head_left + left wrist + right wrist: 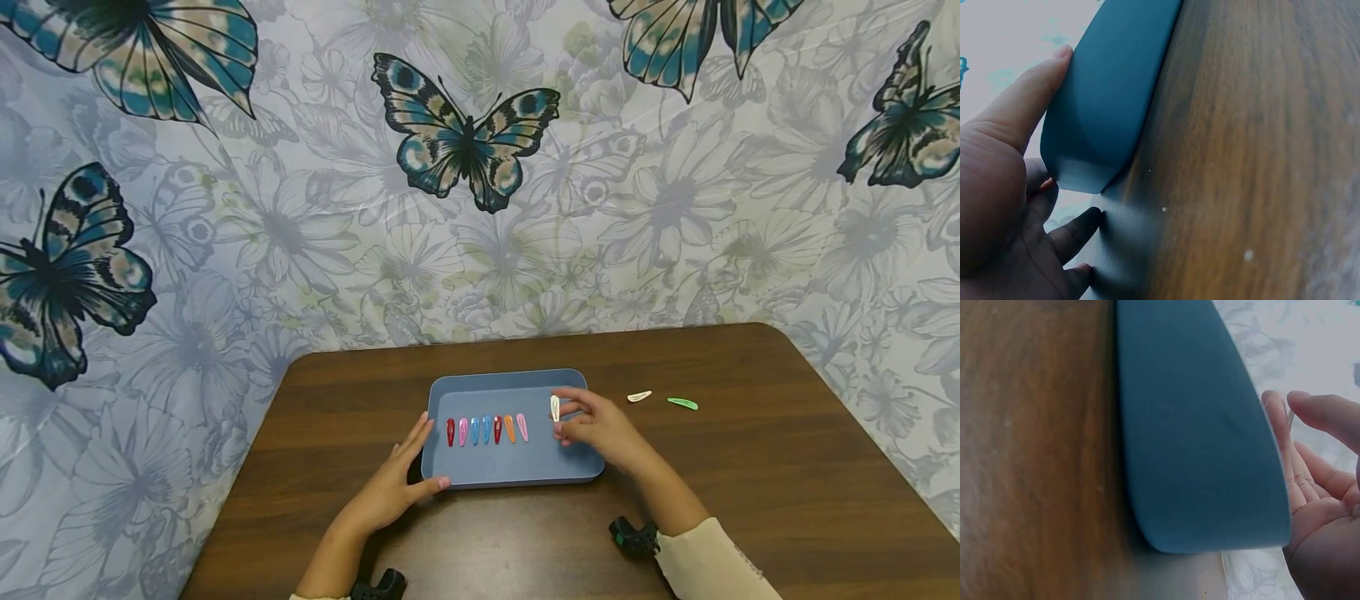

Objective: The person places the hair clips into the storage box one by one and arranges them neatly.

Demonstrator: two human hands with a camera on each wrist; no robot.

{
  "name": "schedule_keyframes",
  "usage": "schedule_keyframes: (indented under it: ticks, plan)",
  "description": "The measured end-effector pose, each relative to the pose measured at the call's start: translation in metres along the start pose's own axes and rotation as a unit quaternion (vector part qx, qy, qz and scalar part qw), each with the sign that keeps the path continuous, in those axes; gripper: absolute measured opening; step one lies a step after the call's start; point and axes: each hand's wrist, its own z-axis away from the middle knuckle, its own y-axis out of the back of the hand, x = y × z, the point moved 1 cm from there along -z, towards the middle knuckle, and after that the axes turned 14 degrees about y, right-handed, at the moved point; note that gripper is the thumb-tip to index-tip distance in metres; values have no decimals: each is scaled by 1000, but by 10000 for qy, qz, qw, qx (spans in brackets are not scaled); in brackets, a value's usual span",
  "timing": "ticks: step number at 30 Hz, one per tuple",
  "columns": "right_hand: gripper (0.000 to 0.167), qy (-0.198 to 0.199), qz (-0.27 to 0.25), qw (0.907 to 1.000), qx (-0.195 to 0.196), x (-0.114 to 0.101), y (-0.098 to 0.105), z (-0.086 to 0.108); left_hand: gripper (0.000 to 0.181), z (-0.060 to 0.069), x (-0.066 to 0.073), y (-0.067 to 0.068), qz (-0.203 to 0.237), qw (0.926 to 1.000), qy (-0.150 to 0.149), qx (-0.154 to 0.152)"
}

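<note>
A blue-grey tray (480, 473) holds a row of snap hair clips, among them a red clip (451, 432), an orange clip (509, 428) and a pink clip (522, 427). My right hand (600, 423) pinches a pale cream hair clip (555, 407) over the tray's right part, to the right of the row. In the right wrist view, a thin edge of that clip shows between thumb and fingertip. With its fingers extended, my left hand (390, 492) touches the tray's near left corner. The left wrist view shows the thumb (1038, 90) straight along the tray's rim.
A cream hair clip (640, 397) and a green hair clip (682, 403) lie on the brown wooden table (750, 450), right of the tray. Behind the table's far edge hangs a cloth (330, 275) patterned with butterflies and flowers.
</note>
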Motion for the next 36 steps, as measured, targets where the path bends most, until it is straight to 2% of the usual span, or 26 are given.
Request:
schedule_keyframes:
  ticks: [5,14,21,27,36]
  plan:
    - [61,75,462,9989,-45,1,-6,-1,98,0,0,0,-7,10000,-23,-8]
    - [60,84,962,9953,-60,-2,-15,-2,98,0,0,0,-12,10000,-11,4]
    - [55,60,1566,9876,45,0,-18,-7,98,0,1,0,6,10000,-21,-9]
    - [51,141,1868,9822,102,2,-22,-12,99,1,1,0,28,10000,-20,-13]
    - [48,-14,2236,9746,128,4,-27,-17,98,1,0,0,-16,10000,37,15]
